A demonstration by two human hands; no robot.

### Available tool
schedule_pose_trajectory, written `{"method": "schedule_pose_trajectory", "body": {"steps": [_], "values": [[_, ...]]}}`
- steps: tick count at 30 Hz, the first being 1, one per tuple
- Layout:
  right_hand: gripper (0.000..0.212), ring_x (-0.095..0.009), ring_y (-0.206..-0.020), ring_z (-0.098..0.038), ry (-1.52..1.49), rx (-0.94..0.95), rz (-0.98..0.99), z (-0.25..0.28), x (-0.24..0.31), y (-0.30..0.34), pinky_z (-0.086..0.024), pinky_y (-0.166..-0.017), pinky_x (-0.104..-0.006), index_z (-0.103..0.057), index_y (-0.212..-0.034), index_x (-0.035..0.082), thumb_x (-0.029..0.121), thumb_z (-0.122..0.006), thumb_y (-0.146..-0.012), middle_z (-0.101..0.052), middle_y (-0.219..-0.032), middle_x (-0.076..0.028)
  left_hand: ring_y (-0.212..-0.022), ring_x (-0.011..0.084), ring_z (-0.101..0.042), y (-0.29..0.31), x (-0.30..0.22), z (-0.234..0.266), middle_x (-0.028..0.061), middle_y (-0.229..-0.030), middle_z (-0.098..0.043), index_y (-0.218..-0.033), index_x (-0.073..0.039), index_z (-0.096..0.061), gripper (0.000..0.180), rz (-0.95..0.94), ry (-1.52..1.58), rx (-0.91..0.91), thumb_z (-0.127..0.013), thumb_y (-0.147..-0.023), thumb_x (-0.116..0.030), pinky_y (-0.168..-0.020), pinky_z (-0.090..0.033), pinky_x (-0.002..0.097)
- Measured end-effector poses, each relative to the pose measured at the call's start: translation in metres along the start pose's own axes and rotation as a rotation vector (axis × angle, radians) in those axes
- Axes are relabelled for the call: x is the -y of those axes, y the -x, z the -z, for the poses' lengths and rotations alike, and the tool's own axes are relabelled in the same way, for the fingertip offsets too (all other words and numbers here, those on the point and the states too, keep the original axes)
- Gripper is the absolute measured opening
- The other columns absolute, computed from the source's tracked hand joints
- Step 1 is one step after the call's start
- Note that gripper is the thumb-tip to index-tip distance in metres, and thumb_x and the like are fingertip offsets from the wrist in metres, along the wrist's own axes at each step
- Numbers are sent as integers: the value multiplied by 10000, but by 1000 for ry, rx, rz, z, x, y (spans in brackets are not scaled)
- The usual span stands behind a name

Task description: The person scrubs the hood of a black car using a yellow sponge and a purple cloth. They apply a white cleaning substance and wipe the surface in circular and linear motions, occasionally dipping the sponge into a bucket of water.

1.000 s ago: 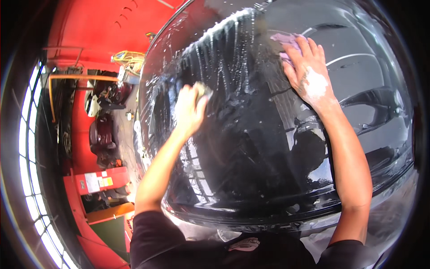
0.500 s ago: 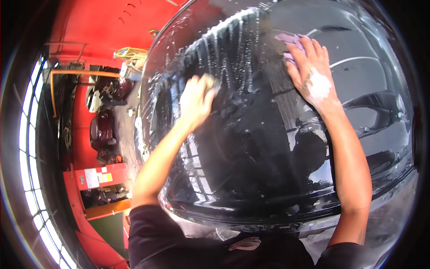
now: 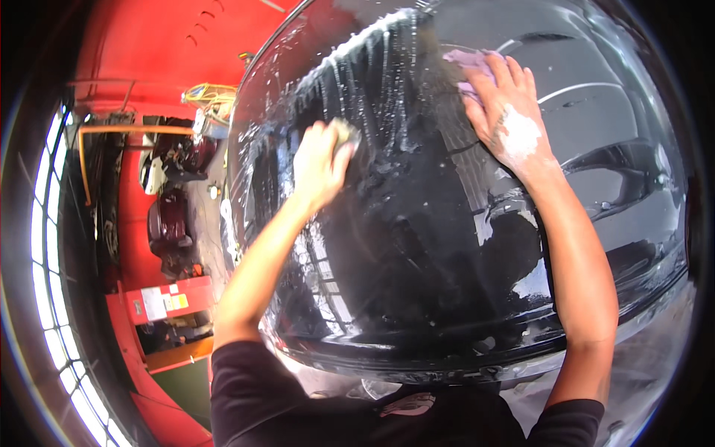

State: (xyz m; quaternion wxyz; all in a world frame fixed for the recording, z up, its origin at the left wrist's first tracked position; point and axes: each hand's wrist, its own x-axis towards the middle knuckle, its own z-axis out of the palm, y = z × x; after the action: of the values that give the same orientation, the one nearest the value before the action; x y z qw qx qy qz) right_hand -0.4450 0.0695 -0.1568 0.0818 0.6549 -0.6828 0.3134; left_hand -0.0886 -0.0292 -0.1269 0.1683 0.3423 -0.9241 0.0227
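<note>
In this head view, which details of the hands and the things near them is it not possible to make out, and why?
Head view, all items:
- Left hand: palm side, turned away from the camera.
- Small yellowish pad: full shape, partly covered by the fingers and blurred.
- Purple cloth: part of it, hidden under the right hand.
- Glossy black panel: far end, cut off by the upper edge.

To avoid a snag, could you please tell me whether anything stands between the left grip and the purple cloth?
Beyond the pad in the left grip, no object visibly blocks the way; only the dark panel with white drips lies there. The right grip covers part of the cloth.
</note>
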Motion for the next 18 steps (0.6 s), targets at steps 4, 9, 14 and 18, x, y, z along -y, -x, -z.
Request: {"method": "schedule_pose_trajectory", "body": {"steps": [4,9,14,18], "values": [[452,-537,-1438,-505,-11,-10,23,0,17,-5,-366,-1233,-672,-689,-1414,59,247,-690,-1003,-565,-1537,-281,-1018,418,-633,-31,31,13,209,-1044,-616,-1212,2,-658,342,-89,15,22,-721,-986,-248,-901,-529,510],[456,-532,-1444,-506,-60,11,39,2,15,-8,-367,-1234,-673,-689,-1414,58,254,-689,-1002,-560,-1542,-289,-1078,464,-676,-154,66,-35,248,-1147,-690,-1216,-50,-661,349,244,-236,-94,-683,-1022,-339,-946,-557,544],[457,-536,-1442,-507,-4,22,-19,3,-3,-1,-370,-1230,-686,-688,-1414,56,257,-689,-1003,-558,-1547,-292,-1013,413,-648,-34,-22,-13,206,-1074,-650,-1215,-32,-689,347,-10,13,-77,-727,-974,-278,-926,-534,509],[454,-542,-1436,-511,-12,4,2,1,18,-5,-372,-1227,-690,-684,-1413,52,255,-690,-1008,-563,-1540,-294,-977,401,-655,-9,1,11,203,-1013,-652,-1275,5,-695,358,-131,18,10,-719,-1010,-234,-914,-540,481]]}}
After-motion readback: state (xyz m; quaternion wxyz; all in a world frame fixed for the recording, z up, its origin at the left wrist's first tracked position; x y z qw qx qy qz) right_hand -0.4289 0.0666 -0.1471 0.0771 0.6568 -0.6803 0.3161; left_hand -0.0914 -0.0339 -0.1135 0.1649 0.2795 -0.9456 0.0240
